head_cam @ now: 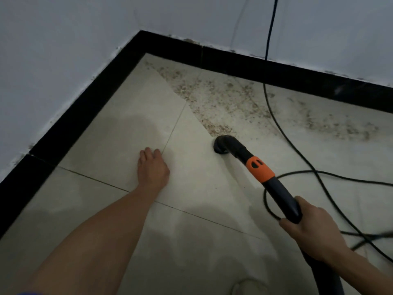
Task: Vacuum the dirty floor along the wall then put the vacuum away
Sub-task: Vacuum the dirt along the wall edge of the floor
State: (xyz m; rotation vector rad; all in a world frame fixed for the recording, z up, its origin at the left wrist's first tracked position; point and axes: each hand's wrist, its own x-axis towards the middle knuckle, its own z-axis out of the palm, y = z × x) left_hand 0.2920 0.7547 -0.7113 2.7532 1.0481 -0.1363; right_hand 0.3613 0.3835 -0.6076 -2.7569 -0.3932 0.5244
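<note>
Since the vacuum wand (276, 188) looks like a rigid plastic tube, it is judged light, stiff and easy to steer one-handed, though drag from whatever trails behind it is to be expected. The dark tube is grasped at its lower end by the right hand (312, 226), fingers wrapped round it, well behind the orange collar (259, 167); that grip point is judged right for leverage. The left hand (152, 169) is laid palm-down on the tiled floor (106, 135), fingers loose, nothing held. The wand's long axis is seen running from lower right up to the left, and the bent nozzle (223, 144) is set mouth-down on the tile at the near edge of the debris (223, 99). It is pointed toward the corner where the black baseboard (106, 86) meets the wall (63, 39). Brownish grit is spread along the far baseboard to the right, while the tile left of the nozzle looks clean. The black power cord (297, 145) is looped on the floor just beside the wand, so a snag is judged possible. A blue cable (271, 28) hangs down the wall.
</note>
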